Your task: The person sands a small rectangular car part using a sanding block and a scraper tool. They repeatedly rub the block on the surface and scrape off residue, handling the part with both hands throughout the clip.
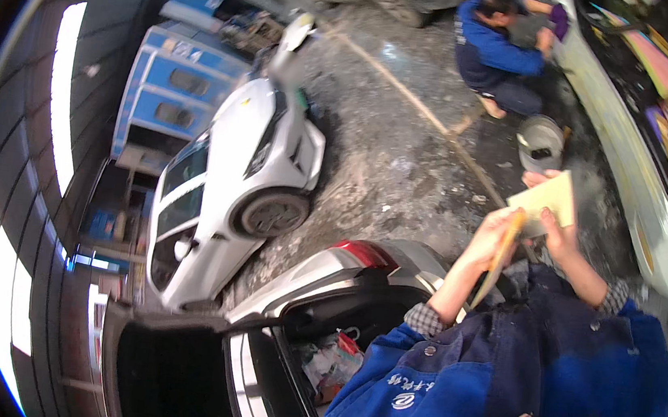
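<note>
My left hand [489, 240] is closed around a thin orange-yellow sheet [503, 251], seen nearly edge-on and hanging down towards my jacket. Close beside it, my right hand [560, 232] grips a pale yellow, stiff-looking sheet [545, 200], thumb on top and fingertips showing past its far edge. The left fingers are at the near left edge of this pale sheet; whether they grip it too is unclear. What the sheets are made of cannot be told. Both hands are in front of my blue work jacket [513, 362], above the floor.
A co-worker [493, 54] crouches ahead, holding a purple cloth [558, 21] against a long car body panel [626, 160] on the right. A grey bucket [541, 139] stands nearby. A silver car with an open boot [338, 288] is at lower left; a white car [241, 162] stands beyond.
</note>
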Demonstrator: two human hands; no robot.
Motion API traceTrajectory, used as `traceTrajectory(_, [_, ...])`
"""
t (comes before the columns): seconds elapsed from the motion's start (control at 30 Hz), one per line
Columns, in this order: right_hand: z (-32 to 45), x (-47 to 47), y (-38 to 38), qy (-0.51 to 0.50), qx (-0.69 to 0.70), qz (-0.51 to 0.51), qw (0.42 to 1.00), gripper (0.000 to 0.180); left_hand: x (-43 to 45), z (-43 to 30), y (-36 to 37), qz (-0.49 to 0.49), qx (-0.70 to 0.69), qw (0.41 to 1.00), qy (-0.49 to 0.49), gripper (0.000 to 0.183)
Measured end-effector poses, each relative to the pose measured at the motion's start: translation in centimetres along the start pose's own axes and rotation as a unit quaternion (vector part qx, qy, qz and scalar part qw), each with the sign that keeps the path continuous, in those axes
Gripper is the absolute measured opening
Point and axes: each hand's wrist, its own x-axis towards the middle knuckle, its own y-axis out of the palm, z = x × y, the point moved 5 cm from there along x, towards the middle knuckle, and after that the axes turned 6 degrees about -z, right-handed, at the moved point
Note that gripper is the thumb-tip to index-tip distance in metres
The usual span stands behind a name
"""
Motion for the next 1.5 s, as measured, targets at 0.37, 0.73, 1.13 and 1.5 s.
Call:
traceTrajectory(0.37, [-2.3,-1.9,1.3,0.300,0.460,-0.073,0.833,0.064,-4.1,0.6,-2.1,-0.194,0.070,0.976,0.075,0.041])
traceTrajectory(0.73, [-0.1,-1.8,1.5,0.278,0.436,-0.097,0.851,0.051,-5.3,-0.2,-1.2,-0.140,0.088,0.980,0.115,0.050])
traceTrajectory(1.13, [0.3,-1.4,1.2,0.255,0.335,-0.140,0.896,0.041,-4.7,0.9,-1.8,-0.142,0.057,0.976,0.153,0.053])
traceTrajectory(1.5, [0.1,-2.0,0.7,0.237,0.329,-0.188,0.895,0.029,-4.1,1.9,-2.2,-0.121,0.025,0.985,0.120,0.054])
